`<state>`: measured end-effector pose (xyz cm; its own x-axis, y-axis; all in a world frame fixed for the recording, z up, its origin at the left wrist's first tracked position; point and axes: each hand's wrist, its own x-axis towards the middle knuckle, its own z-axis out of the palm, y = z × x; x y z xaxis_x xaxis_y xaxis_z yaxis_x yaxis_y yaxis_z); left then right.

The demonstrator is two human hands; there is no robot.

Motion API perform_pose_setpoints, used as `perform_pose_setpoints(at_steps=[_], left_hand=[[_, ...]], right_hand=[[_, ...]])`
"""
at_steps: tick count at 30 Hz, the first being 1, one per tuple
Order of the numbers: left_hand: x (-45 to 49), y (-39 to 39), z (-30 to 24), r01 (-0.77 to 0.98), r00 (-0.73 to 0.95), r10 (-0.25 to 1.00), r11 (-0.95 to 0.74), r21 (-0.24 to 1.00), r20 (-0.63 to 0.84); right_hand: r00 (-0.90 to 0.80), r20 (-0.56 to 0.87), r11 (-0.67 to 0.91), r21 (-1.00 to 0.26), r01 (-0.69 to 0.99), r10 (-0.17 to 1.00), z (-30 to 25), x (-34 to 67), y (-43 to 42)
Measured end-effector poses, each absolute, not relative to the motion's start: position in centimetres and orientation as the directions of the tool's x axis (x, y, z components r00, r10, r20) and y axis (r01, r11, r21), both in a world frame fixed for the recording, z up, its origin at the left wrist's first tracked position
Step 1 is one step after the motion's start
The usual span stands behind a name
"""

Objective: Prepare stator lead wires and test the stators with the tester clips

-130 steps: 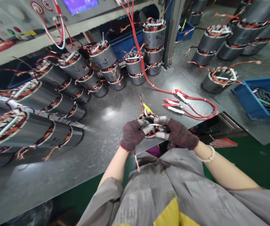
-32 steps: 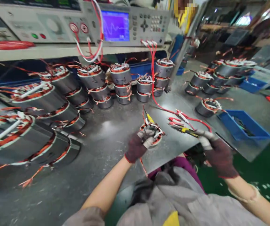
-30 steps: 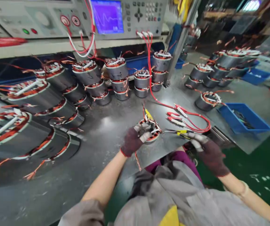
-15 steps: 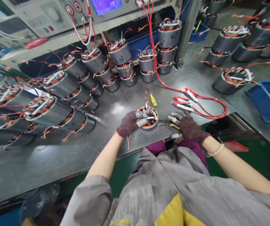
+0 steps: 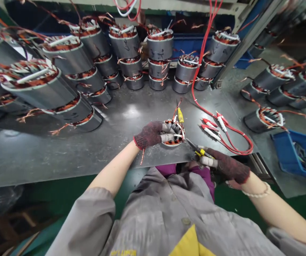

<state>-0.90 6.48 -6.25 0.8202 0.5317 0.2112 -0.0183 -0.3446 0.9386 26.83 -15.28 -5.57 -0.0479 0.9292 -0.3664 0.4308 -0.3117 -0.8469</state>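
My left hand, in a dark red glove with grey fingertips, grips the left side of a small stator with copper windings and white sleeving. Its fingers reach over the ring into the opening. In my gloved right hand is a pointed metal tool with yellow-and-black handles; whether it is scissors or pliers I cannot tell. The tool's tip points at the stator's right side, close to the white sleeve. Just behind the stator lies a yellow-handled screwdriver. Twisted copper leads stick out at its back and front left.
Stacked stators with loose leads line the left and back of the metal bench. Red test leads with probes lie to the right. Beyond them are a single stator and a blue bin.
My right hand has lifted the yellow-handled tool from the bench and turned its tip toward the stator. My left hand stays on the stator. The camera view has tilted down.
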Motion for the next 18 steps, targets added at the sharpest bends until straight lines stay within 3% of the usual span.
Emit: perform_pose_setpoints(at_steps=[4,12,15,18], left_hand=[[-1.2,7.2,-6.1,-0.069,0.849,0.469,-0.36,0.93,0.244],[-1.5,8.7,-5.9,-0.171,0.893,0.34,-0.346,0.923,0.293],[-1.5,8.8,-5.9,-0.204,0.892,0.311,-0.371,0.906,0.328],[-1.8,8.8,-5.7,-0.187,0.898,0.272,-0.478,0.859,0.346]], right_hand=[[-0.15,-0.472,-0.397,-0.845,0.358,0.869,-3.9,26.9,-13.1],[-0.272,-0.545,-0.4,-0.802,0.443,0.793,-4.0,27.5,-10.9],[-0.302,-0.533,-0.343,-0.794,0.503,0.79,-3.7,27.8,-10.4],[-0.363,-0.424,-0.14,-0.787,0.601,0.83,-2.6,28.0,-10.7]])
